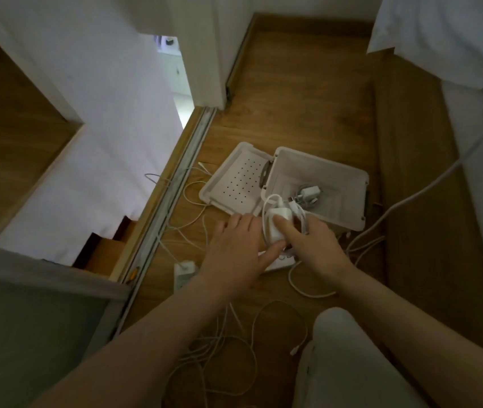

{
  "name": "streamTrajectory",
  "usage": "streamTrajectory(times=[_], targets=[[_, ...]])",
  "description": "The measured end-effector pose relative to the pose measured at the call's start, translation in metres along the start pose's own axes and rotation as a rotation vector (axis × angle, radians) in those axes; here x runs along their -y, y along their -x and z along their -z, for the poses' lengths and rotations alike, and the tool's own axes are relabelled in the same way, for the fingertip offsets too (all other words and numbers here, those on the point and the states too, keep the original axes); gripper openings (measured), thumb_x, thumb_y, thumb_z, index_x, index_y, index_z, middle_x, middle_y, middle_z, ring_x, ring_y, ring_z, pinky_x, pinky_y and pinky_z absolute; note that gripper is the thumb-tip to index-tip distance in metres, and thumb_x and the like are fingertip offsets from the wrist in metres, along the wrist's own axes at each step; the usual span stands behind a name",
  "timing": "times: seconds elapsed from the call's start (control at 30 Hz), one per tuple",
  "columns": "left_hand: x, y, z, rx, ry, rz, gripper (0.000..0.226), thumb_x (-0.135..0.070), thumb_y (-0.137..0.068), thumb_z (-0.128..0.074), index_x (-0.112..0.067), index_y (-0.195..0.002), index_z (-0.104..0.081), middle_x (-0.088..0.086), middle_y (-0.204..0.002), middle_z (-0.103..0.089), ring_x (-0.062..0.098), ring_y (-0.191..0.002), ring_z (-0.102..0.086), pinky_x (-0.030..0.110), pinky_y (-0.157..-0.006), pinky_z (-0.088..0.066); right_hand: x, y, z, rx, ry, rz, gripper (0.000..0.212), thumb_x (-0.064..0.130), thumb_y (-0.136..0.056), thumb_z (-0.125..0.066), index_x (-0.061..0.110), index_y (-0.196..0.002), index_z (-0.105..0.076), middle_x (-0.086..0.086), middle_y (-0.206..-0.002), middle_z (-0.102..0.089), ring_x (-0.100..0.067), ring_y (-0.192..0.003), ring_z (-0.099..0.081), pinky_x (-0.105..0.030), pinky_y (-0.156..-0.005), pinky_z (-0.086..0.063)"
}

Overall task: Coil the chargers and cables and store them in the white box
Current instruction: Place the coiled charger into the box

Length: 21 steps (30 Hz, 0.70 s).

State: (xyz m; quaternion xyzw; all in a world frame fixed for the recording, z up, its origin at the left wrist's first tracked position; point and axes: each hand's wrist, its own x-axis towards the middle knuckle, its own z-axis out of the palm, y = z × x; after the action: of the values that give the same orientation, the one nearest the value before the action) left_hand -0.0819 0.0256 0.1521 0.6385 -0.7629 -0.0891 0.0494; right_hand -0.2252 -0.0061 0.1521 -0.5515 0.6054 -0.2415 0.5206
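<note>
A white charger brick (274,228) with its cable looped around it is held just in front of the white box (349,184). My right hand (314,245) grips the brick, thumb on its face. My left hand (237,248) has its fingers spread, thumb touching the brick's lower edge. The box stands open on the wooden floor, its perforated lid (240,179) folded out to the left. Inside lies a small white charger with cable (308,194). Loose white cables (219,346) tangle on the floor near my forearms.
A white power strip (184,270) lies on the floor below my left wrist, another partly under my hands. A sliding-door track (172,195) runs diagonally at left. A thick white cable (428,187) crosses from the right. My knee (340,343) is at the bottom right.
</note>
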Motion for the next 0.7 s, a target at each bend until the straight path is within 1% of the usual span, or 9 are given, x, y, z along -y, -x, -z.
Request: streamTrajectory(times=[0.07, 0.1, 0.17, 0.23, 0.33, 0.4, 0.5, 0.6, 0.7], targets=[[0.002, -0.029, -0.025, 0.044, -0.078, -0.075, 0.067, -0.056, -0.088, -0.005, -0.018, -0.125, -0.045, 0.0, -0.125, -0.05, 0.018, -0.117, -0.042, 0.034, -0.095, -0.032, -0.027, -0.03, 0.007, -0.082, 0.008, -0.029, 0.043, 0.046, -0.087, -0.055, 0.012, -0.112, -0.057, -0.005, -0.099, -0.068, -0.011, -0.077, -0.067, -0.017, -0.054, -0.051], [0.005, -0.044, -0.041, 0.077, -0.105, -0.114, 0.057, -0.051, -0.093, -0.014, -0.017, -0.128, -0.042, 0.002, -0.132, -0.047, 0.019, -0.123, -0.039, 0.037, -0.1, -0.03, -0.04, -0.046, 0.011, -0.124, 0.04, -0.048, 0.045, 0.047, -0.087, -0.054, 0.01, -0.112, -0.056, -0.006, -0.099, -0.068, -0.012, -0.076, -0.066, -0.018, -0.053, -0.05], [0.012, -0.072, -0.068, 0.135, -0.153, -0.168, 0.043, -0.038, -0.096, -0.036, -0.016, -0.133, -0.039, 0.004, -0.142, -0.038, 0.022, -0.132, -0.032, 0.042, -0.107, -0.026, -0.064, -0.077, 0.021, -0.199, 0.14, -0.083, 0.047, 0.048, -0.088, -0.053, 0.009, -0.114, -0.054, -0.006, -0.101, -0.065, -0.013, -0.078, -0.062, -0.021, -0.058, -0.046], [0.022, -0.099, -0.092, 0.176, -0.227, -0.183, 0.043, -0.023, -0.093, -0.045, -0.014, -0.134, -0.036, 0.007, -0.145, -0.034, 0.025, -0.132, -0.031, 0.043, -0.109, -0.026, -0.085, -0.106, 0.032, -0.255, 0.209, -0.108, 0.054, 0.049, -0.088, -0.053, 0.009, -0.125, -0.047, -0.008, -0.108, -0.061, -0.017, -0.087, -0.057, -0.029, -0.069, -0.045], [0.037, -0.134, -0.124, 0.19, -0.279, -0.147, 0.046, -0.011, -0.09, -0.045, -0.012, -0.134, -0.033, 0.008, -0.14, -0.037, 0.024, -0.125, -0.037, 0.039, -0.104, -0.032, -0.115, -0.145, 0.046, -0.323, 0.282, -0.128, 0.057, 0.048, -0.089, -0.052, 0.008, -0.129, -0.04, -0.012, -0.116, -0.056, -0.024, -0.094, -0.054, -0.032, -0.075, -0.041], [0.042, -0.152, -0.141, 0.178, -0.252, -0.132, 0.051, -0.008, -0.09, -0.045, -0.012, -0.138, -0.029, 0.009, -0.143, -0.034, 0.025, -0.126, -0.036, 0.039, -0.105, -0.033, -0.13, -0.162, 0.051, -0.366, 0.317, -0.125, 0.057, 0.047, -0.09, -0.051, 0.005, -0.127, -0.04, -0.013, -0.116, -0.055, -0.029, -0.099, -0.054, -0.033, -0.075, -0.04], [0.047, -0.171, -0.165, 0.178, -0.273, -0.168, 0.061, -0.007, -0.09, -0.047, -0.012, -0.144, -0.02, 0.01, -0.149, -0.025, 0.027, -0.133, -0.031, 0.041, -0.108, -0.031, -0.151, -0.183, 0.052, -0.401, 0.28, -0.083, 0.056, 0.045, -0.091, -0.05, 0.005, -0.127, -0.04, -0.005, -0.108, -0.049, -0.02, -0.092, -0.048, -0.03, -0.073, -0.037], [0.045, -0.179, -0.182, 0.194, -0.309, -0.159, 0.052, -0.006, -0.089, -0.045, -0.011, -0.138, -0.029, 0.01, -0.14, -0.037, 0.028, -0.13, -0.031, 0.039, -0.105, -0.03, -0.17, -0.195, 0.05, -0.397, 0.25, -0.1, 0.055, 0.046, -0.091, -0.049, 0.005, -0.127, -0.04, -0.002, -0.104, -0.046, -0.018, -0.091, -0.047, -0.029, -0.073, -0.037], [0.039, -0.165, -0.194, 0.202, -0.291, -0.159, 0.038, -0.009, -0.088, -0.047, -0.012, -0.126, -0.042, 0.007, -0.125, -0.05, 0.028, -0.121, -0.04, 0.037, -0.099, -0.033, -0.182, -0.198, 0.048, -0.363, 0.277, -0.132, 0.056, 0.051, -0.09, -0.047, 0.005, -0.122, -0.044, -0.005, -0.101, -0.051, -0.024, -0.09, -0.053, -0.031, -0.069, -0.037]])
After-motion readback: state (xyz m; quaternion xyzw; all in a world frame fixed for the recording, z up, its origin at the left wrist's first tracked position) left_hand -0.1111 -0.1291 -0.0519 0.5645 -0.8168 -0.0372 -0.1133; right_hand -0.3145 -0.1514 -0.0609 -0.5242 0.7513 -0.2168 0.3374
